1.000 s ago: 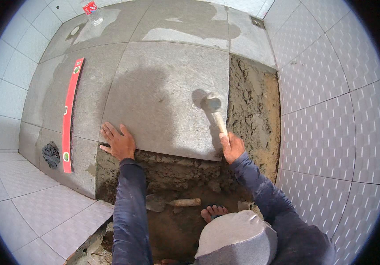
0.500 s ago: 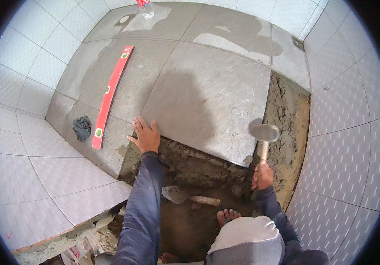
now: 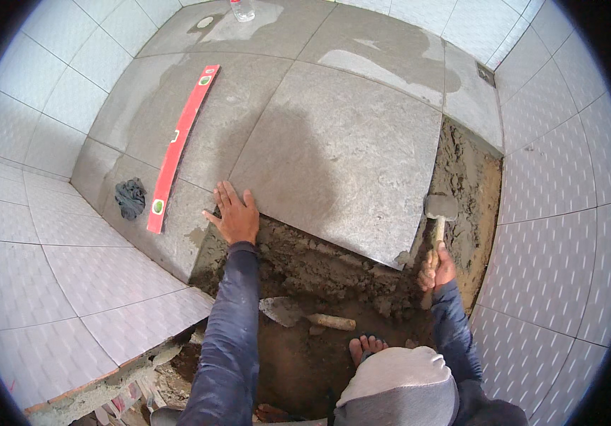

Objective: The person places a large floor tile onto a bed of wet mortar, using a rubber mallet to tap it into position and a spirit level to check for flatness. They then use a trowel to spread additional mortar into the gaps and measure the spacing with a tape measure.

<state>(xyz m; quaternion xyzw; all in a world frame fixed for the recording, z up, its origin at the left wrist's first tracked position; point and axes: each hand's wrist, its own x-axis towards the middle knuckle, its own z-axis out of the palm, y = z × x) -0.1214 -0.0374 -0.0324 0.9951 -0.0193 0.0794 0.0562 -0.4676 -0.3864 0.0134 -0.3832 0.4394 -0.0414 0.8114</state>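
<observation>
My left hand (image 3: 234,214) lies flat with fingers spread across the joint between a laid grey floor tile and the large grey tile (image 3: 362,135) beside it. In my right hand (image 3: 438,270) is the wooden handle of a mallet (image 3: 441,206). Its head is at the right edge of the large tile, over wet mortar (image 3: 459,160); whether it touches the tile I cannot tell. The large tile's near edge stands over rough mortar. A trowel (image 3: 283,311) with a wooden handle lies on the dirt below my hands.
A red spirit level (image 3: 183,149) rests on the tiles at left, near a crumpled dark rag (image 3: 130,198). A clear plastic bottle (image 3: 242,11) stands at the back. White tiled walls (image 3: 554,142) close in the sides. A bare foot (image 3: 366,346) is near the trowel.
The mallet and my right hand have shifted right, from the large tile's edge toward the mortar strip. My left hand stays on the tiles. The view has tilted slightly.
</observation>
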